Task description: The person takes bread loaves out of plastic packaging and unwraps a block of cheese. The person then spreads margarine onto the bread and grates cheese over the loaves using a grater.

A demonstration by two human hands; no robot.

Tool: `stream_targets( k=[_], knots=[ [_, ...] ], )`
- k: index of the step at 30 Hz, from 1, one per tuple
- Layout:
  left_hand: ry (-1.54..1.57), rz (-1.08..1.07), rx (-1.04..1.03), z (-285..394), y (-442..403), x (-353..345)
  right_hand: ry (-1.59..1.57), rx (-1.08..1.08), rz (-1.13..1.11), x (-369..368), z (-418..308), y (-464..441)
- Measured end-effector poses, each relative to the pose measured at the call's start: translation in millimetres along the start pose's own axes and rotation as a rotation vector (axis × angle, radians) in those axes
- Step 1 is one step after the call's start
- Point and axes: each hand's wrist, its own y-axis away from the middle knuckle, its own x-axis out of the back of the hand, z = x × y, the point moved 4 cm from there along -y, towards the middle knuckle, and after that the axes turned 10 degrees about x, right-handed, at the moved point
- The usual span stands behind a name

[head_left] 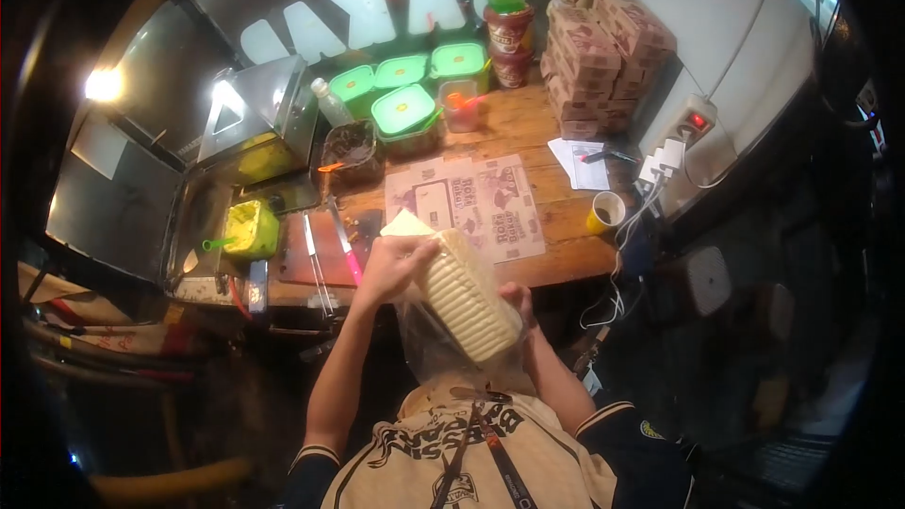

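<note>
A long pale bread loaf (471,306) with a ridged side is held tilted in front of my chest, its lower part inside a clear plastic bag (412,325). My left hand (398,267) is closed around the loaf's upper end. A slice (405,223) sticks out there, angled away from the rest. At the loaf's right side, my right hand (517,303) has its fingers curled on the bag's edge; its fingertips are partly hidden. Just beyond the loaf, a printed paper wrapper (509,212) lies flat on the wooden table (566,259).
Left of the wrapper lie a pink-handled knife (347,243) and metal tongs (316,259). Nearby stand a tub of yellow spread (253,228), a dark tub (353,153) and several green-lidded containers (403,110). Stacked boxes (589,66), a yellow cup (604,213) and a power strip (686,123) are rightward.
</note>
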Motion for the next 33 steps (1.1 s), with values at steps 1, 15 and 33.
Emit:
stream_targets(
  k=[1,15,33],
  knots=[
    [0.027,0.031,0.01,3,1,-2,0.015,0.05,0.024,6,0,0],
    [-0.53,0.483,-0.344,106,21,20,-0.226,0.267,-0.165,-23,5,-20],
    [0.057,0.116,0.019,115,7,36,0.225,0.321,-0.024,-11,-3,-48]
  ],
)
